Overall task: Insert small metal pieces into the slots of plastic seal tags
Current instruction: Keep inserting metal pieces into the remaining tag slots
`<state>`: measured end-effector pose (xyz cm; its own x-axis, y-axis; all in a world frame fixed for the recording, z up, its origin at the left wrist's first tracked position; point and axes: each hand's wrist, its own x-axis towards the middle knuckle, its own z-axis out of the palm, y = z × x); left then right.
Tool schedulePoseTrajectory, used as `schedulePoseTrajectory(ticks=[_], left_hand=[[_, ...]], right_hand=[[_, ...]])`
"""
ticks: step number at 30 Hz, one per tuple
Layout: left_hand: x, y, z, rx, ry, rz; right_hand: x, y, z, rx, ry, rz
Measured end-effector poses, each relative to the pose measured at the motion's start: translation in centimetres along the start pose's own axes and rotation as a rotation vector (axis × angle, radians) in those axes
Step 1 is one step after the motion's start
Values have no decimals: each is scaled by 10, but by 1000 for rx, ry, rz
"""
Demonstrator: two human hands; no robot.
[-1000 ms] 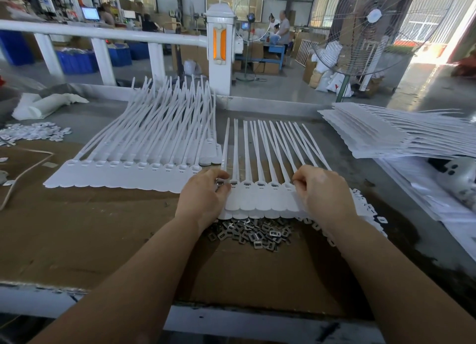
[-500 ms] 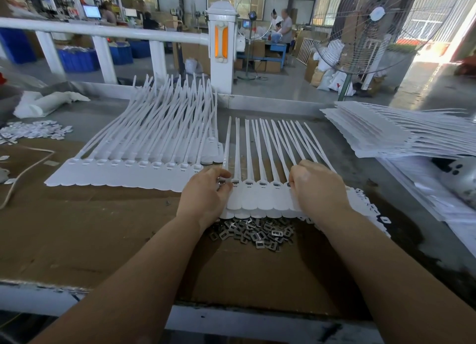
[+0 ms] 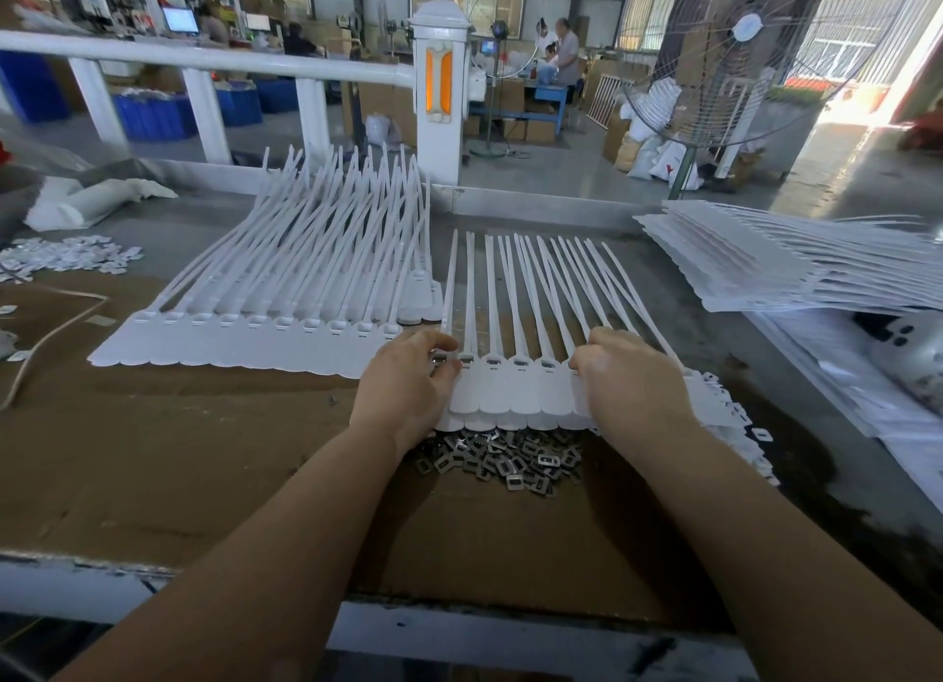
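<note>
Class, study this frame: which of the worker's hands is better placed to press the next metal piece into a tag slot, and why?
Left hand: its fingertips pinch a small shiny metal piece at the white plastic seal tags' leftmost slot. Right hand only grips the strip.

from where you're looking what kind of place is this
Most likely a factory assembly floor: rows of white plastic seal tags on a cardboard-covered bench, a pile of small metal pieces, and a big industrial fan behind.

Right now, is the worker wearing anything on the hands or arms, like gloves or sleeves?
No. Both the left hand and the right hand are bare, with no gloves. Both forearms are uncovered as far as the picture shows, with no sleeve in view. No watch, ring or bracelet shows.
</note>
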<state>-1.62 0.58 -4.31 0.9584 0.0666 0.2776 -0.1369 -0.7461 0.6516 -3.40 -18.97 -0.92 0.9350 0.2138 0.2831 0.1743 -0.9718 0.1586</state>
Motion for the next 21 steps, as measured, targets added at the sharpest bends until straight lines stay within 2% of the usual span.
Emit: schedulePoseTrajectory(ticks=[9,21], left_hand=[[-1,-1,0,2,-7,-6],[-1,-1,0,9,-4,-5]], right_hand=[[-4,7,3,298,12,128],[-2,9,9,397,39,156]])
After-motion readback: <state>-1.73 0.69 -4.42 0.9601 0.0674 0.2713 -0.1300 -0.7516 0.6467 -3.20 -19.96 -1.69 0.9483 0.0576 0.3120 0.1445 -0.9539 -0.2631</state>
